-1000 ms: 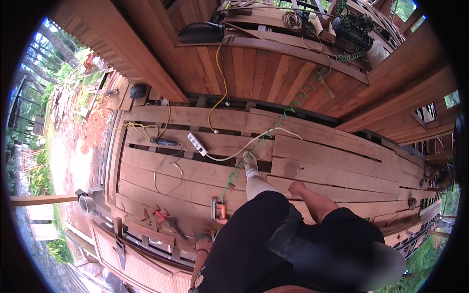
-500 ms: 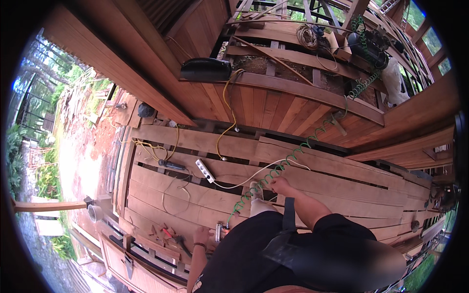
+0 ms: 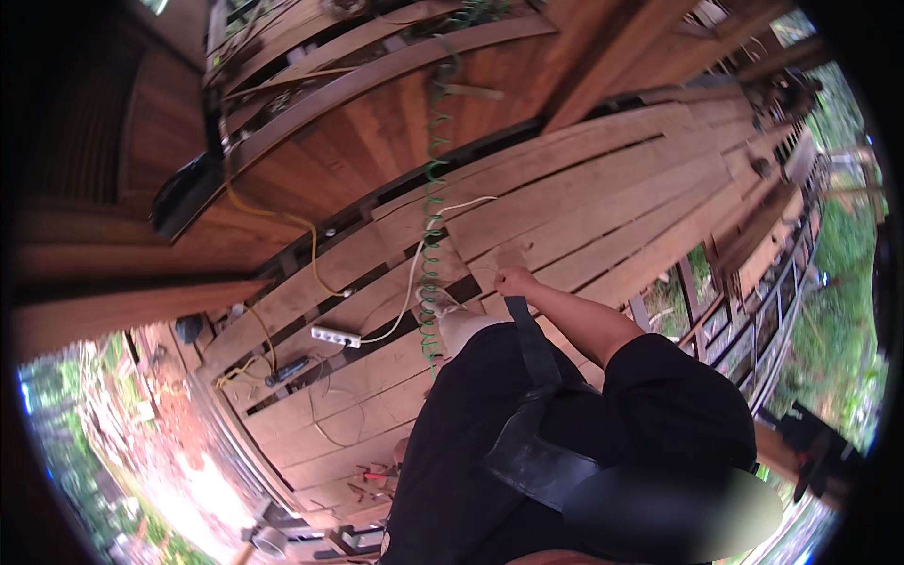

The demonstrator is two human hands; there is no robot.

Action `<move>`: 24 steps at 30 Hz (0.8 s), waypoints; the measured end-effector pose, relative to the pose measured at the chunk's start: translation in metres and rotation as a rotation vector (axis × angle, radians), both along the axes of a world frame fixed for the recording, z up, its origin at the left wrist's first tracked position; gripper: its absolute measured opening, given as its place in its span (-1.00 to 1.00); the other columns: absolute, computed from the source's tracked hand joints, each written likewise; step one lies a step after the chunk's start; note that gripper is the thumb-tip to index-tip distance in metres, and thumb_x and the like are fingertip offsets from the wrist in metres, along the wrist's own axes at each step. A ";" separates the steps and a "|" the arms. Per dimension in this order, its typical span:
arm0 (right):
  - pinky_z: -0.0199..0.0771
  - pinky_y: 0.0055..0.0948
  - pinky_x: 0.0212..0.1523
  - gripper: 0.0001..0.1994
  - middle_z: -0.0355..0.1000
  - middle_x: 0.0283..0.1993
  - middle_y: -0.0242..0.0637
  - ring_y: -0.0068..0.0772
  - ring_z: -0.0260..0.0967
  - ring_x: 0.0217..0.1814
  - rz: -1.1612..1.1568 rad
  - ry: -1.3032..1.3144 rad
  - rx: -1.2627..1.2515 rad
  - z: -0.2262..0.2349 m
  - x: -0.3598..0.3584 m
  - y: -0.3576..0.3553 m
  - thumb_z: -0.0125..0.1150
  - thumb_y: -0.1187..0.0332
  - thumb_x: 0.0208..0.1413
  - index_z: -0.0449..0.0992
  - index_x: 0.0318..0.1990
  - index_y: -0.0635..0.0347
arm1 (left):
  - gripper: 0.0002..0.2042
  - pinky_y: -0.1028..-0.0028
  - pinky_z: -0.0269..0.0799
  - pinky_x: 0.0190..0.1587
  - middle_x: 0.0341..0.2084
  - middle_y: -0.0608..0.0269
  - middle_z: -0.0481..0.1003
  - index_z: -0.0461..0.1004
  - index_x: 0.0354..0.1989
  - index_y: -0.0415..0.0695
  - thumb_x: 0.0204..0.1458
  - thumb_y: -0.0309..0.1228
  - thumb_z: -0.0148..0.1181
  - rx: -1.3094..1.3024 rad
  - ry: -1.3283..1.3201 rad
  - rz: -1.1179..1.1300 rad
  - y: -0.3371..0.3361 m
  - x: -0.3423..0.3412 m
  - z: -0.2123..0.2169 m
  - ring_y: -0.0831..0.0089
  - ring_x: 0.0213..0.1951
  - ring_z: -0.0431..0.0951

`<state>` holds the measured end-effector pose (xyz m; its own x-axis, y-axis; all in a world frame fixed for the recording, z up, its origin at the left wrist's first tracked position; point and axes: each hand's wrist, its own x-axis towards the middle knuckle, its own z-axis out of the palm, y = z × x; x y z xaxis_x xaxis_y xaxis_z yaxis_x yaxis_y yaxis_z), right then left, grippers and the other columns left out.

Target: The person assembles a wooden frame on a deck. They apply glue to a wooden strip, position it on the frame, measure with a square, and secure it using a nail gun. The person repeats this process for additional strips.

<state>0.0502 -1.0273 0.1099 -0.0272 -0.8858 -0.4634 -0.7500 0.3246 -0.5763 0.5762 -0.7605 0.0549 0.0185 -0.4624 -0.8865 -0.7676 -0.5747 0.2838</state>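
My right hand (image 3: 513, 281) hovers over the plank deck (image 3: 584, 202), its fingers curled closed. What they hold, if anything, is too small to make out. A dark strap (image 3: 535, 344) runs from below that wrist toward my dark clothing. Only a sliver of my left hand (image 3: 401, 450) shows at the left edge of my clothing; its fingers are hidden. Close to it lie red-handled pliers (image 3: 377, 476) among small scraps. A green coiled hose (image 3: 431, 254) stretches across the deck past my light shoe (image 3: 438, 303).
A white power strip (image 3: 336, 336) with a pale cord lies on the planks. Left of it are a dark corded tool (image 3: 286, 372) and a yellow cord (image 3: 315, 254). Gaps run between boards. A plank wall (image 3: 358, 127) bounds the far side; open framing (image 3: 697, 292) is at right.
My view has swung to the right, so the scene has turned in the picture. The orange-and-silver tool by my left hand has gone out of sight behind my clothing, and that hand is mostly hidden.
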 end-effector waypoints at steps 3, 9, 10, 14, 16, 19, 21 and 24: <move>0.53 -0.28 -0.35 -0.76 0.55 -0.44 -0.16 -0.25 0.53 -0.47 -0.273 -0.076 -0.055 0.017 -0.029 0.098 0.18 0.21 -0.01 0.59 -0.34 0.18 | -0.71 0.18 0.56 -0.29 -0.30 0.02 0.58 0.51 -0.23 -0.22 0.14 -0.28 -0.08 0.017 0.154 0.051 -0.026 0.030 -0.040 0.13 -0.23 0.63; 0.53 -0.15 -0.35 -0.80 0.53 -0.47 -0.20 -0.12 0.53 -0.32 0.191 0.585 0.272 -0.106 -0.180 0.445 0.12 0.28 -0.17 0.66 -0.50 0.07 | -0.76 0.27 0.60 -0.35 -0.41 -0.14 0.51 0.42 -0.27 -0.42 0.13 -0.44 -0.09 0.144 0.258 0.175 -0.140 -0.042 -0.061 0.05 -0.27 0.63; 0.54 -0.17 -0.32 -0.80 0.55 -0.45 -0.18 -0.13 0.53 -0.31 -0.180 0.400 0.335 -0.089 -0.130 0.384 0.10 0.28 -0.11 0.66 -0.48 0.10 | -0.77 0.28 0.61 -0.35 -0.41 -0.13 0.51 0.41 -0.25 -0.42 0.12 -0.45 -0.07 0.033 0.214 0.301 -0.174 -0.008 -0.032 0.06 -0.29 0.63; 0.56 -0.24 -0.27 -0.75 0.56 -0.42 -0.14 -0.21 0.55 -0.29 -0.749 0.202 0.568 -0.025 -0.133 0.384 0.09 0.22 -0.01 0.64 -0.49 0.15 | -0.75 0.15 0.61 -0.40 -0.46 -0.03 0.51 0.40 -0.10 -0.32 0.11 -0.44 0.00 0.032 0.251 0.609 -0.230 -0.089 0.000 0.07 -0.33 0.63; 0.54 -0.27 -0.25 -0.70 0.56 -0.47 -0.21 -0.24 0.55 -0.34 -0.661 0.119 0.455 -0.034 -0.148 0.384 0.08 0.16 0.02 0.64 -0.49 0.15 | -0.80 0.18 0.57 -0.39 -0.41 0.05 0.55 0.48 -0.19 -0.18 0.09 -0.39 0.02 -0.179 0.060 -0.438 -0.272 -0.149 -0.005 0.12 -0.30 0.63; 0.53 -0.27 -0.25 -0.69 0.56 -0.48 -0.27 -0.25 0.55 -0.38 -0.426 0.100 0.264 -0.055 -0.151 0.408 0.08 0.14 0.07 0.64 -0.46 0.12 | -0.74 0.24 0.52 -0.28 -0.29 0.12 0.60 0.60 -0.35 -0.08 0.05 -0.21 0.03 -0.438 -0.160 -1.650 -0.322 -0.315 0.040 0.20 -0.26 0.63; 0.52 -0.25 -0.26 -0.70 0.57 -0.47 -0.30 -0.27 0.55 -0.39 -0.189 0.165 0.208 -0.060 -0.184 0.378 0.08 0.13 0.10 0.65 -0.43 0.10 | -0.73 0.33 0.50 -0.30 -0.37 0.06 0.62 0.58 -0.21 -0.18 0.10 -0.30 0.01 -0.186 0.185 -0.477 -0.369 -0.385 0.023 0.32 -0.35 0.63; 0.52 -0.22 -0.27 -0.72 0.57 -0.46 -0.28 -0.26 0.55 -0.38 -0.526 0.048 0.377 -0.045 -0.240 0.365 0.10 0.14 0.09 0.65 -0.41 0.09 | -0.79 0.42 0.48 -0.31 -0.47 0.15 0.59 0.53 -0.20 -0.26 0.12 -0.40 0.04 -0.263 0.366 -0.315 -0.395 -0.556 0.065 0.42 -0.41 0.60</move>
